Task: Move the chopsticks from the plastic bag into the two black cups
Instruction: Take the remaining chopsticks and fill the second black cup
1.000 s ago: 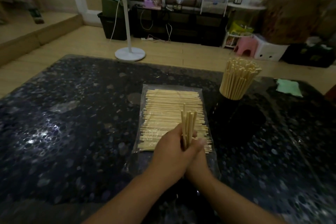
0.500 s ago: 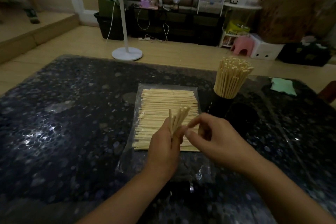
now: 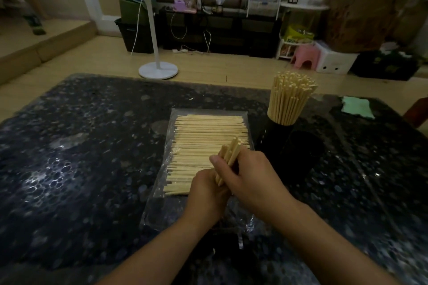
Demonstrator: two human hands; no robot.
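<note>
One black cup (image 3: 275, 136) right of the plastic bag (image 3: 166, 164) is packed with chopsticks; the second black cup (image 3: 303, 157) looks empty. Both hands, left hand (image 3: 208, 194) and right hand (image 3: 250, 180), clasp a small bundle of chopsticks (image 3: 229, 157) over the bag, where many chopsticks in the bag (image 3: 208, 132) remain

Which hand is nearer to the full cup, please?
Right. The right hand lies just short of the full cup; the left hand sits behind it, further left.
</note>
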